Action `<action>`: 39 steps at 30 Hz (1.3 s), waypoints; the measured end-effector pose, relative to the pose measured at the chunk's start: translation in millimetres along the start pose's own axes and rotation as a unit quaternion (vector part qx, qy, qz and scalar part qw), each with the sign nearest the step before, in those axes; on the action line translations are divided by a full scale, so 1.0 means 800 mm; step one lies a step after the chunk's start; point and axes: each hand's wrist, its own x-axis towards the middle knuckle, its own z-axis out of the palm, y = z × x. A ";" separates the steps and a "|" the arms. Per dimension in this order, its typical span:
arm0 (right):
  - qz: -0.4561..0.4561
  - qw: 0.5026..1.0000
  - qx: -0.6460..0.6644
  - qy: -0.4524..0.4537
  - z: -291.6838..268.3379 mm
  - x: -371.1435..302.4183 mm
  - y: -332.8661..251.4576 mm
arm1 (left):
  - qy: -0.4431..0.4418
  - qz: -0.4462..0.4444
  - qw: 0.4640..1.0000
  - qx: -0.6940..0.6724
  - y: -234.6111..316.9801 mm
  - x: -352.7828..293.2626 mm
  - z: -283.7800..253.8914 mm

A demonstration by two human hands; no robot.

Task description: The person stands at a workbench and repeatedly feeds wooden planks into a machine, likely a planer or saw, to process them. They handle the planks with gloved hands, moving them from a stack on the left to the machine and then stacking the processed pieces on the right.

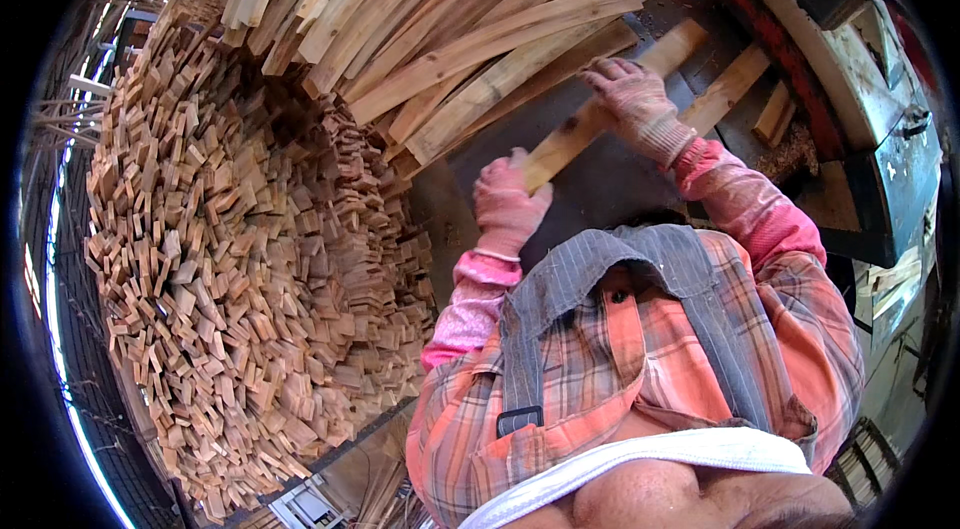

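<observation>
wooden strip (570,142): upper right of frame centre
left hand (508,199): gripping lower end
right hand (633,101): gripping its middle

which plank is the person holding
The plank stretching from the left hand to the right hand and beyond; the stacked planks lie outside both hands.

Premises: a woodworking workshop, judged by contents. Left of the gripped board (570,137), sawn wood pieces (225,304) are stacked in bulk, ends showing. Just beyond the grip, long planks (500,34) lie heaped. Right of the grip, wood shavings (795,155) lie near a blue-and-white machine-like housing (907,179). Beneath: a dark, flat work surface (590,197).
</observation>
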 end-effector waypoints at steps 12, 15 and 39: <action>0.107 0.985 -0.046 -0.128 0.004 -0.046 0.109 | 0.118 -0.035 0.953 0.278 -0.108 0.170 -0.114; 0.148 0.977 -0.043 -0.150 -0.015 -0.058 0.139 | 0.064 -0.044 0.950 0.301 -0.118 0.182 -0.129; 0.121 0.989 -0.063 -0.064 0.000 -0.046 0.085 | 0.033 0.005 0.975 0.220 -0.014 0.115 -0.026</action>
